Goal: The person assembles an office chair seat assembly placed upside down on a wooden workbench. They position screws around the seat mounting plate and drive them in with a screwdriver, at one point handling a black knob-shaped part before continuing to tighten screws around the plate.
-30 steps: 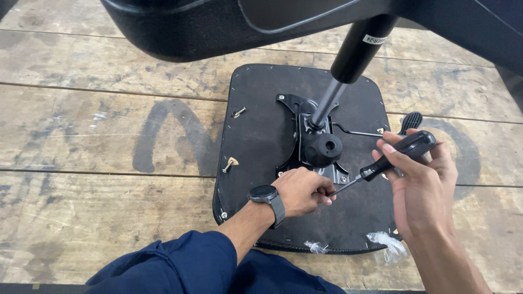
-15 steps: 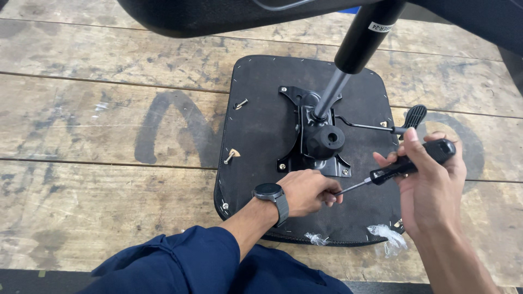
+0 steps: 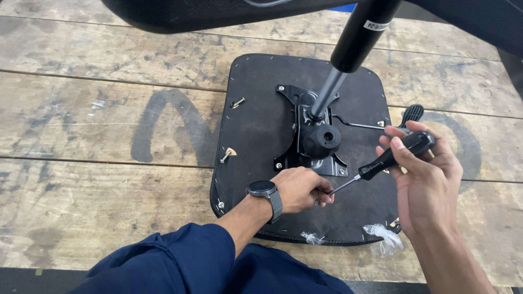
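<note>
Screwdriver (image 3: 389, 158) slants from 2 o'clock down toward the seat base (image 3: 256, 125) centre | right hand (image 3: 427, 185) wraps its black handle for turning | left hand (image 3: 299, 190) pinches the shaft tip, seemingly steadying it at 6 o'clock below the metal bracket (image 3: 313, 141).

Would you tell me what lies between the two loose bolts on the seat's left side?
In the head view, only bare black seat underside lies between the upper bolt and the lower bolt.

Worn wood plank table (image 3: 81, 125) w/ black seat base (image 3: 256, 114), plastic scrap (image 3: 388, 239)
</note>
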